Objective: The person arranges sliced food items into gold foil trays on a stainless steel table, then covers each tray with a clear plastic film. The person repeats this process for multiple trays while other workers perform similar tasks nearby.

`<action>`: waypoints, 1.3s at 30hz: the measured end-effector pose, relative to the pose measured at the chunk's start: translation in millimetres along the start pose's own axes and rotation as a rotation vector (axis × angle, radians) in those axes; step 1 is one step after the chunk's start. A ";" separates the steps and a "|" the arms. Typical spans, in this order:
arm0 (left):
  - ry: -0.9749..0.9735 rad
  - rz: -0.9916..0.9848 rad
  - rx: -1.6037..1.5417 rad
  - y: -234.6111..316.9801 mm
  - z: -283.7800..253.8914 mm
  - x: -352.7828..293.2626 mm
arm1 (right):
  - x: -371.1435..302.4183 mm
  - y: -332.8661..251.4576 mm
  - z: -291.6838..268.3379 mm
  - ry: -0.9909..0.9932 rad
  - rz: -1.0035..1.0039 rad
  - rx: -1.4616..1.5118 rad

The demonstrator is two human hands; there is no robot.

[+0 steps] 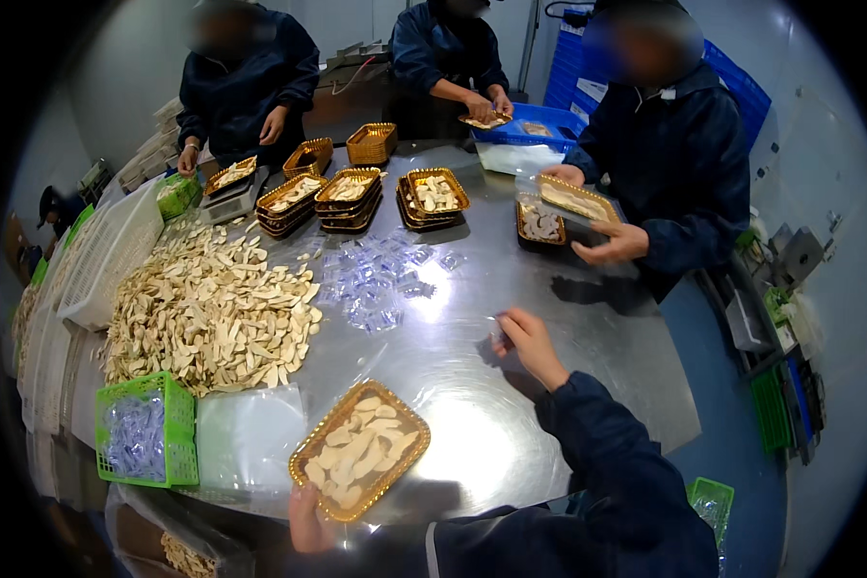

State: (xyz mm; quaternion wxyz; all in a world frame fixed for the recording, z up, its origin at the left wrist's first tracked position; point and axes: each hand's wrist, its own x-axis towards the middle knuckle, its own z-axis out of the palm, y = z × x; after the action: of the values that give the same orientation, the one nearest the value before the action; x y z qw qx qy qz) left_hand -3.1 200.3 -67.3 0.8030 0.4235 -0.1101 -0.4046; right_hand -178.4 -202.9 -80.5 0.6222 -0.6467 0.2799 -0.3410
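Note:
Near the table's front edge, my left hand (306, 520) grips the lower left corner of a gold tray (331, 421). The tray is tilted and holds pale dried slices (364, 451), spread over its bottom. My right hand (530, 345) is stretched out over the middle of the steel table (395, 352). Its thumb and fingers pinch a small clear packet (497, 335). To the left of that hand lies a loose heap of small clear packets (376, 275). Flat clear plastic bags (249, 433) lie left of the tray.
A large pile of dried slices (212, 308) covers the table's left side. A green basket (181, 438) of packets stands at the front left. Stacked filled trays (347, 212) stand at the back. Three co-workers stand around the far side; one (669, 183) bags a tray at right.

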 end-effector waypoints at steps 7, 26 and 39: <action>-0.112 -0.132 0.019 -28.2 12.0 51.0 | -37.3 16.8 -27.7 0.075 0.177 0.288; -0.222 -0.164 -0.067 -55.6 -8.1 119.2 | -33.1 -51.3 -9.5 -0.066 0.201 0.229; -0.255 -0.239 -0.076 -52.3 5.5 113.3 | -35.9 -87.9 24.0 -0.429 0.332 -0.339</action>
State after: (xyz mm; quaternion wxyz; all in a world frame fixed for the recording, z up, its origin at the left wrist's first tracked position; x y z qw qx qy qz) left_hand 38.4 96.5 -123.0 0.7442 0.3480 -0.1448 -0.5514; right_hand -186.9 -153.9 3.8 0.5976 -0.7438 0.2967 -0.0393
